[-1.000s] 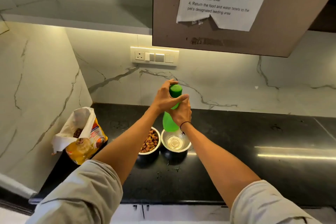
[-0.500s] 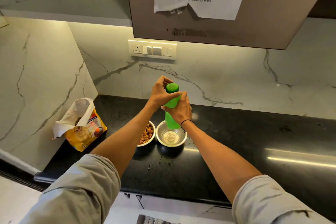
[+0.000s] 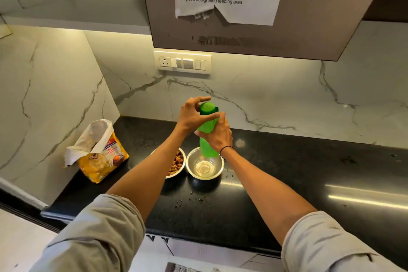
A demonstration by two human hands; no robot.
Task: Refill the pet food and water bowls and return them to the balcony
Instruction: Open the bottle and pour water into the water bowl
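R hand (image 3: 217, 134) grips green bottle (image 3: 208, 127) mid-body; L hand (image 3: 192, 115) fingers curled on cap. Water bowl (image 3: 204, 166) at 6 o'clock: steel, prob slippery, sloshy; lift by rim, w/ both hands.

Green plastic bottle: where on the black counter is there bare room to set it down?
Widest bare patch: black stone counter right of the steel water bowl. Smaller one between the yellow pet food bag and the steel kibble bowl. Crowded around both bowls, under the arms.
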